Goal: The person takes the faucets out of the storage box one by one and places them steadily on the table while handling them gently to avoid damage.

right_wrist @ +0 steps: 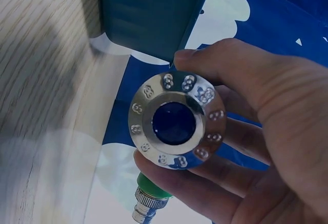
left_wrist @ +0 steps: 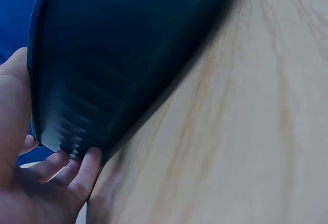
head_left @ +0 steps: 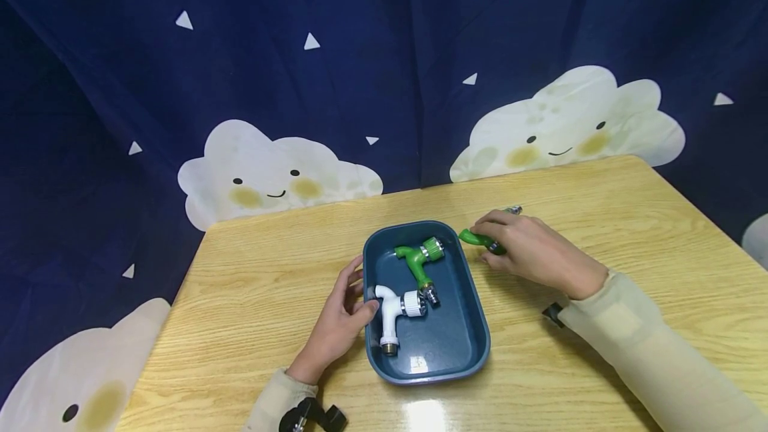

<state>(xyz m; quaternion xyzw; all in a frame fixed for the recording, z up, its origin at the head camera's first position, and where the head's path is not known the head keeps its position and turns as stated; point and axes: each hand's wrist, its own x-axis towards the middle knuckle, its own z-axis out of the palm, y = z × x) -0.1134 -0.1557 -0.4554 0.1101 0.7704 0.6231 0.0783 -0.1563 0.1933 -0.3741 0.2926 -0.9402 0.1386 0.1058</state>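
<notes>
My left hand holds a dark blue plastic tray by its left side, thumb over the rim. In the left wrist view its fingers lie against the tray's outer wall. Inside the tray are a green tap with a chrome-ringed knob and, nearer the thumb, a white tap. Just right of the tray, my right hand grips another green tap, its spout towards the tray's rim. The right wrist view shows this tap's round metal knob end, with a blue centre, between thumb and fingers.
The tray stands on a light wooden table. Behind the table hangs a dark blue curtain with white clouds and small triangles. Black straps sit at both wrists.
</notes>
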